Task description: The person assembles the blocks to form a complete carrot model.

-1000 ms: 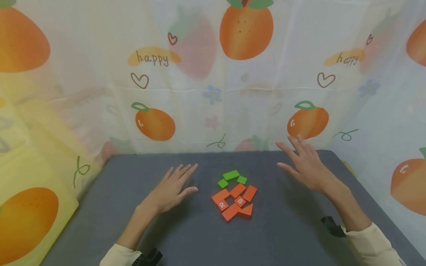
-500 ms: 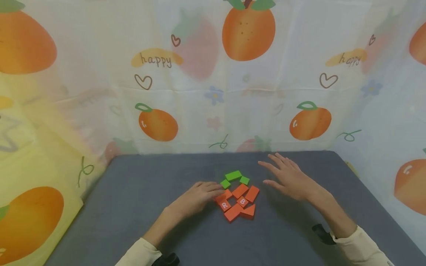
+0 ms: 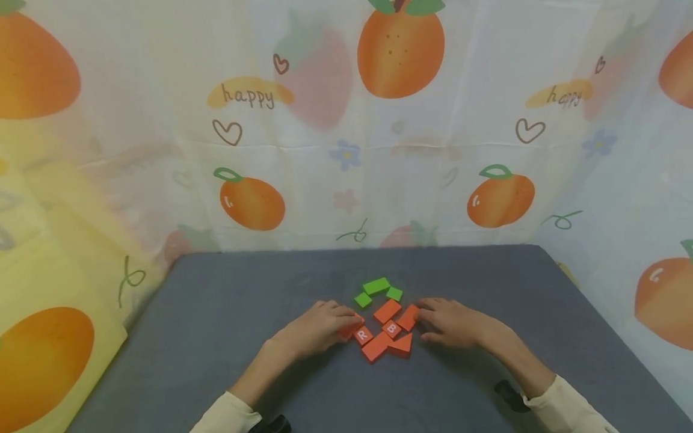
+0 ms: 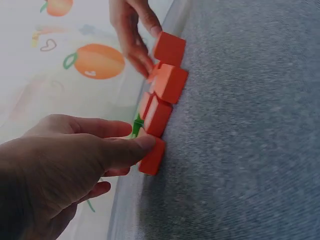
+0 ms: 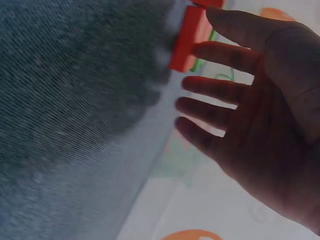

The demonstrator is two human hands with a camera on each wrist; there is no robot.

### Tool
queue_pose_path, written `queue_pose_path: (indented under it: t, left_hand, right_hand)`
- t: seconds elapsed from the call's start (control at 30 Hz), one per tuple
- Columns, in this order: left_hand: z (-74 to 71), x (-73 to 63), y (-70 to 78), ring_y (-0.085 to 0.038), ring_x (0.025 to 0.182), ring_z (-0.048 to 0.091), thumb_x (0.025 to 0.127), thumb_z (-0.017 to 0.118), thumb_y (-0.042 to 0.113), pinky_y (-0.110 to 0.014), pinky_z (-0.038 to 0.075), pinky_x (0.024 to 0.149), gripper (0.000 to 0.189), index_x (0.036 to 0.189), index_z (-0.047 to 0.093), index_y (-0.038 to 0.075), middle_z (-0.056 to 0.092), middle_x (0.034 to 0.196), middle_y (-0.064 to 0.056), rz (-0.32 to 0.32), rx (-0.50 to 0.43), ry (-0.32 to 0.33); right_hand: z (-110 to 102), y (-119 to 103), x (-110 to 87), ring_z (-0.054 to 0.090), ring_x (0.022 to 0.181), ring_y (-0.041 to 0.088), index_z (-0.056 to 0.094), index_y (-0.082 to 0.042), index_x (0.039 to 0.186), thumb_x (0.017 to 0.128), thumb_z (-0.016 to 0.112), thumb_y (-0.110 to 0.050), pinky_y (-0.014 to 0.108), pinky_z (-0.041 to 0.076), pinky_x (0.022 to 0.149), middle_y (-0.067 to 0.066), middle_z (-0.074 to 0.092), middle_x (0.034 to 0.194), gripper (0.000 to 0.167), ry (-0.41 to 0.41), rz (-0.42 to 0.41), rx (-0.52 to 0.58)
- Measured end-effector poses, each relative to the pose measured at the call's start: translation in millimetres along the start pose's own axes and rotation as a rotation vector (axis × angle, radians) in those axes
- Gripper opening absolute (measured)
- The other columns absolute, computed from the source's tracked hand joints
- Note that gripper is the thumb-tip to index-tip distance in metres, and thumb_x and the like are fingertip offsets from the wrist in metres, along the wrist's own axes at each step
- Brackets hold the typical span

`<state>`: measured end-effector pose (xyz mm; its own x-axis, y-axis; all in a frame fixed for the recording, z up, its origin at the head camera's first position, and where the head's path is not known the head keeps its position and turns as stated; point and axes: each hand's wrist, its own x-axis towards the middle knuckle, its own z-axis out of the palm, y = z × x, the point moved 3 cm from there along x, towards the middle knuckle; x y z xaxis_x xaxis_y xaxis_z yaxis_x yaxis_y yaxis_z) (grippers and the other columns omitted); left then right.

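In the head view, my left hand (image 3: 319,328) pinches an orange block (image 3: 349,326) at the left of a group of blocks. The left wrist view shows the thumb on this orange block (image 4: 153,159), with the index finger at its far side. My right hand (image 3: 455,323) reaches to an orange block (image 3: 408,317) on the group's right, fingertips right at its edge. In the right wrist view the fingers extend loosely, index and thumb overlapping that orange block (image 5: 189,40). Between the hands lie an orange R block (image 3: 363,335) and an orange B block (image 3: 391,328).
A long green block (image 3: 376,285) and two small green blocks lie behind the orange ones. An orange block (image 3: 376,348) and a triangular orange block (image 3: 400,346) lie in front. All rest on a grey table (image 3: 281,270), backed by a fruit-printed cloth (image 3: 325,198).
Both hands have come inward and down to the blocks. The left hand has taken hold of the left orange block and drawn it slightly away from the R block.
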<state>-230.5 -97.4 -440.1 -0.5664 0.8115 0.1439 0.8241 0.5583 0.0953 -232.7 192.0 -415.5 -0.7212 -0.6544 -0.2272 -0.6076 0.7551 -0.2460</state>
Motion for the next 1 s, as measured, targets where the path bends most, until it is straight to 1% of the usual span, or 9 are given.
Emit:
queue_pose_path:
  t: [0.1,0.2,0.3,0.37,0.53,0.67,0.83,0.9,1.0]
  left_hand:
    - [-1.9,0.3,-1.8,-0.024,0.125,0.064,0.092,0.081,0.023,-0.047,0.053,0.104,0.050,0.140,0.068,0.015,0.070,0.136,-0.004,-0.008,-0.024,-0.007]
    - [-1.3,2.2,-3.8,-0.027,0.136,0.060,0.091,0.082,0.023,-0.051,0.050,0.110,0.057,0.144,0.064,0.013,0.065,0.145,-0.008,-0.035,-0.049,-0.059]
    - [1.1,3.5,-5.3,-0.027,0.140,0.058,0.091,0.082,0.022,-0.052,0.048,0.113,0.063,0.148,0.060,0.012,0.062,0.150,-0.009,-0.071,-0.067,-0.120]
    - [2.2,3.2,-6.0,-0.027,0.138,0.060,0.091,0.082,0.021,-0.052,0.048,0.113,0.063,0.148,0.060,0.011,0.064,0.148,-0.009,-0.088,-0.076,-0.132]
    - [0.6,-0.5,-7.7,-0.026,0.128,0.065,0.087,0.086,0.028,-0.050,0.049,0.112,0.064,0.145,0.062,0.010,0.069,0.137,-0.008,-0.109,-0.058,-0.074]
    - [-2.7,-7.0,-7.5,-0.022,0.112,0.067,0.087,0.085,0.035,-0.047,0.051,0.106,0.062,0.141,0.065,0.012,0.070,0.125,-0.005,-0.132,-0.044,-0.034]
    - [-9.8,-13.7,4.8,-0.011,0.093,0.053,0.089,0.083,0.045,-0.031,0.050,0.083,0.053,0.133,0.069,0.019,0.060,0.110,0.002,-0.133,-0.143,-0.074]
    - [-12.0,-14.3,14.0,-0.008,0.092,0.049,0.089,0.081,0.048,-0.026,0.047,0.080,0.051,0.131,0.070,0.021,0.057,0.109,0.005,-0.109,-0.222,-0.135]
    - [-12.3,-12.6,29.0,-0.002,0.096,0.050,0.091,0.078,0.052,-0.022,0.049,0.085,0.051,0.132,0.070,0.023,0.057,0.112,0.008,-0.069,-0.336,-0.251]
  right_hand:
    - [-0.3,-0.4,-1.1,0.054,0.137,0.046,0.068,-0.014,0.121,0.102,0.068,-0.033,0.068,0.046,0.107,0.022,0.056,0.148,0.027,0.021,0.011,-0.009]
    - [-1.5,-3.2,2.2,0.064,0.109,0.029,0.068,-0.015,0.128,0.102,0.067,-0.034,0.050,0.055,0.089,0.012,0.064,0.127,0.032,0.064,-0.017,-0.028]
    - [1.2,-5.4,8.1,0.053,0.084,0.014,0.065,-0.019,0.137,0.103,0.066,-0.037,0.034,0.046,0.072,0.003,0.062,0.106,0.039,0.064,-0.037,-0.015]
    - [3.7,-5.2,10.4,0.048,0.079,0.012,0.067,-0.018,0.132,0.102,0.067,-0.038,0.032,0.041,0.068,0.002,0.059,0.099,0.036,0.061,-0.028,-0.005]
    - [8.8,0.8,10.8,0.046,0.078,0.014,0.065,-0.015,0.116,0.099,0.072,-0.036,0.034,0.038,0.067,0.001,0.055,0.093,0.027,0.101,0.040,-0.007]
    - [10.5,2.7,7.4,0.049,0.079,0.018,0.064,-0.012,0.120,0.098,0.073,-0.030,0.038,0.041,0.068,0.006,0.055,0.096,0.029,0.106,0.087,-0.027]
    - [4.3,-3.1,-5.4,0.058,0.091,0.025,0.065,-0.013,0.124,0.097,0.073,-0.029,0.046,0.047,0.075,0.012,0.061,0.111,0.031,-0.023,0.133,0.028]
    - [-0.2,-8.4,-12.5,0.059,0.094,0.021,0.066,-0.017,0.121,0.098,0.072,-0.029,0.044,0.049,0.078,0.007,0.061,0.113,0.027,-0.118,0.118,0.083]
    - [-4.3,-19.9,-19.1,0.055,0.093,0.010,0.068,-0.025,0.118,0.097,0.070,-0.028,0.036,0.049,0.081,-0.004,0.060,0.112,0.021,-0.270,0.056,0.175]
